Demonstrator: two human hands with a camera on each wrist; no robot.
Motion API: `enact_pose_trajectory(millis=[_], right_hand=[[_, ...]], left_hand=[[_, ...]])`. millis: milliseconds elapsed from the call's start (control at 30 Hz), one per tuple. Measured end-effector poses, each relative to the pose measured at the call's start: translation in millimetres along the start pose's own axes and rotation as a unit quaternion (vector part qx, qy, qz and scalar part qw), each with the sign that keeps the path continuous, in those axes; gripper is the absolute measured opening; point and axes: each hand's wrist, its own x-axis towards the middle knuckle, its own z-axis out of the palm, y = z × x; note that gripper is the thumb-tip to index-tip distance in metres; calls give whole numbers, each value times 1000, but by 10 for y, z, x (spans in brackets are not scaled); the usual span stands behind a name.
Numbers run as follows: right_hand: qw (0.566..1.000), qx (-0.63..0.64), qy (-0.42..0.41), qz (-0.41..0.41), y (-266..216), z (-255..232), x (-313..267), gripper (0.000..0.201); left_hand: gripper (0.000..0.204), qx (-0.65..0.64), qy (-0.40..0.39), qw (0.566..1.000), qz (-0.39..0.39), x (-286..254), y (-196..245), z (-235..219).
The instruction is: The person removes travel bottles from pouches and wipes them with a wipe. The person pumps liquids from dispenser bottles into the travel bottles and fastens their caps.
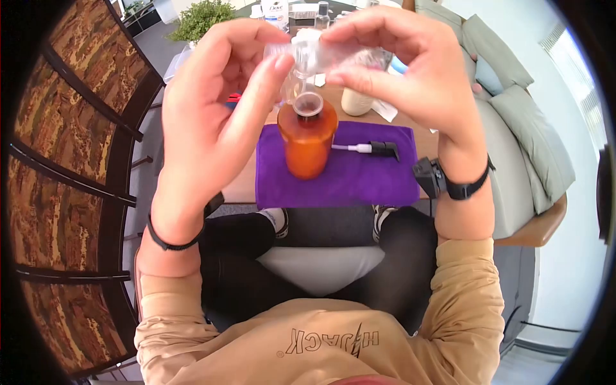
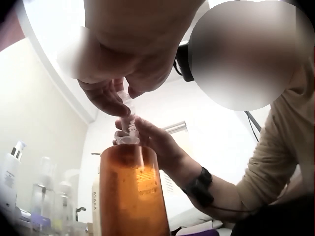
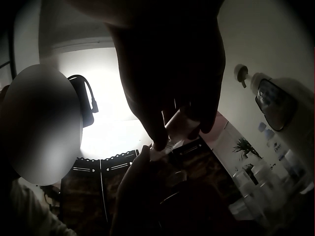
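With the fingers of our left hand and right hand we pinch a clear piece above the uncapped amber bottle, probably sharing control; the purple cloth beneath likely shields the counter.

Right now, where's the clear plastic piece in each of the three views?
Head: clear plastic piece, upper middle, above the amber bottle.
Left wrist: clear plastic piece, left of centre, above that bottle.
Right wrist: clear plastic piece, just right of centre.
Shared landmark: the right hand, gripping it.
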Motion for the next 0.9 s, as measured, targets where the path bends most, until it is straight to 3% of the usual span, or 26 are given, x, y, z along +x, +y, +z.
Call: enact_pose_trajectory(millis=[33,67,167,333,433,533,600,633,833,900], right_hand=[[998,-55,-17,-9,33,17,-14,39],[1000,-19,14,11,40,88,-44,41],[999,-28,-1,-30,163,99,14,42],[1000,-28,-4,-11,165,85,46,41],[996,-50,12,-80,149,76,53,39],[996,-45,15,-80,147,12,20,40],[994,-30,-4,-101,181,-73,21,41],[994,-31,-7,-101,161,-106,-3,41],[997,-28,-44,-51,137,-271,-80,40],[994,-73,-60,-45,117,-283,-86,38]], left_hand=[[21,13,-13,1000,4,-17,-20,-16],[19,15,-18,999,-37,-28,1,-31],[19,18,-12,998,-66,-44,-63,-39],[22,56,-7,993,-99,-23,-81,-65],[25,63,-5,991,-119,-61,-56,-103],[28,-2,-16,996,-93,-121,-132,-78],[26,-38,69,996,-44,-187,-208,30],[26,-39,72,996,-43,-232,-199,27],[20,-130,66,983,-114,-538,-359,-106],[14,-173,109,971,-121,-586,-363,-42]])
